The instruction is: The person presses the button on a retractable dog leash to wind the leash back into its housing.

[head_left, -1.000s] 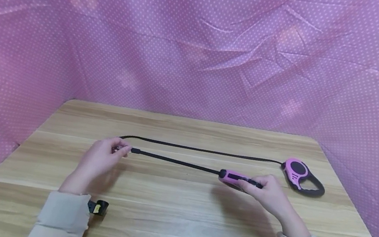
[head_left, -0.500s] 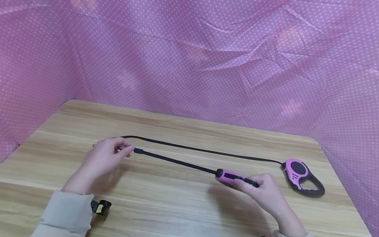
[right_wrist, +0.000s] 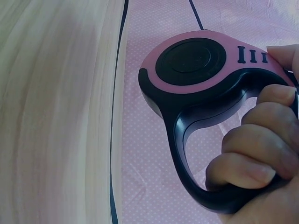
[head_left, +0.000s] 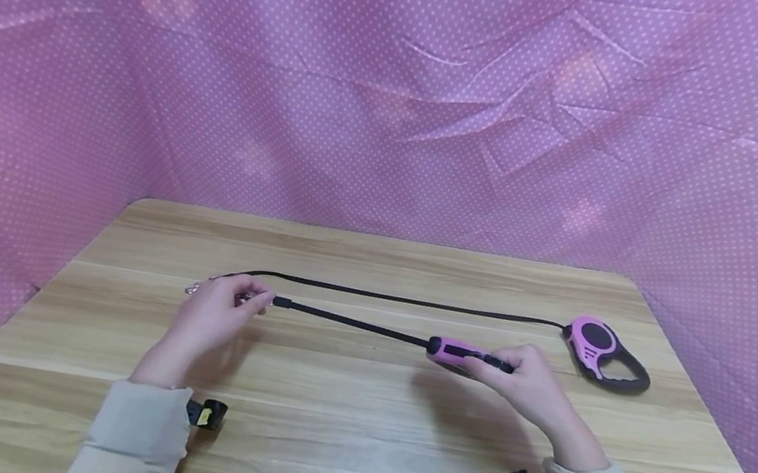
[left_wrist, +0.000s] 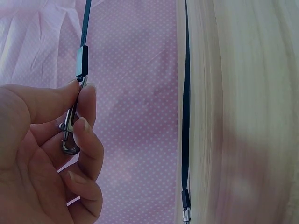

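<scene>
A pink and black retractable dog leash (right_wrist: 152, 63) is in my right hand (head_left: 529, 388), whose fingers curl through its black loop handle (right_wrist: 175, 154). Its black strap (head_left: 356, 322) runs out to the left, fairly straight and above the table. At that end my left hand (head_left: 206, 320) pinches the metal snap hook (left_wrist: 69, 127) between thumb and index finger, just below the black strap end (left_wrist: 82, 60). In the head view, fingers largely cover this hook.
Another pink and black retractable leash (head_left: 586, 331) lies at the right back of the wooden table (head_left: 350, 443). Its strap (head_left: 406, 300) stretches left behind the held one, and its metal clip (head_left: 191, 288) shows past my left hand. Pink dotted cloth (head_left: 402, 105) surrounds the table.
My left hand has shifted slightly right and my right hand slightly left, each keeping its hold. The strap between them spans a shorter length. The lying leash's clip has come into view.
</scene>
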`<state>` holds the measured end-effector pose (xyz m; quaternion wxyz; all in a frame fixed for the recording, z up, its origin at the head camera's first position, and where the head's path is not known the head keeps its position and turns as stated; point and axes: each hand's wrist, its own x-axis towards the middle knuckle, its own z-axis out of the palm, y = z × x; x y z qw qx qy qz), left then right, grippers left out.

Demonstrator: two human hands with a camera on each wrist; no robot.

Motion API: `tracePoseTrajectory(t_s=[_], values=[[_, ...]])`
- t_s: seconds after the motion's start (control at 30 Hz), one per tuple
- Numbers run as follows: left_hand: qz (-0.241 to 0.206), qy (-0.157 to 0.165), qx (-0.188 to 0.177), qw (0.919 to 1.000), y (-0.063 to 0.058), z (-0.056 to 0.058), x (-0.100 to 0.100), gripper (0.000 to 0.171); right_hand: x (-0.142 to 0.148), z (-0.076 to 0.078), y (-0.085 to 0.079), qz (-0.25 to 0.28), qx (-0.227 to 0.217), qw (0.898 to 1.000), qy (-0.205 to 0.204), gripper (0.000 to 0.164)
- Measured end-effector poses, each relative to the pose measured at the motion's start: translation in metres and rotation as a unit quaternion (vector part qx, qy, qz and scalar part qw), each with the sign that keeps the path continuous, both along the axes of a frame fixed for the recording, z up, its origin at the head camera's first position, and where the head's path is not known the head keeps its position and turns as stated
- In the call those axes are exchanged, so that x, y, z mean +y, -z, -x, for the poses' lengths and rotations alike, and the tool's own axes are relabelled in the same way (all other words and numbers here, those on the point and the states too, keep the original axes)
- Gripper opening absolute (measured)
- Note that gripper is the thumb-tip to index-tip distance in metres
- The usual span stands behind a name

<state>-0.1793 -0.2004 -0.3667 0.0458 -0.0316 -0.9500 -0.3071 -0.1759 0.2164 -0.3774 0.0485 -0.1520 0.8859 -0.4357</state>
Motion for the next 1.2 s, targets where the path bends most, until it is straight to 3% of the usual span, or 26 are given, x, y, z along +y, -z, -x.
tracePoseTrajectory(t_s=[1.2], values=[[-0.019,0.005,-0.012,0.9997,0.002,0.002,0.010,0.025,-0.021,0.004,-0.009,0.010,-0.001,0.999,-0.040,0.038]])
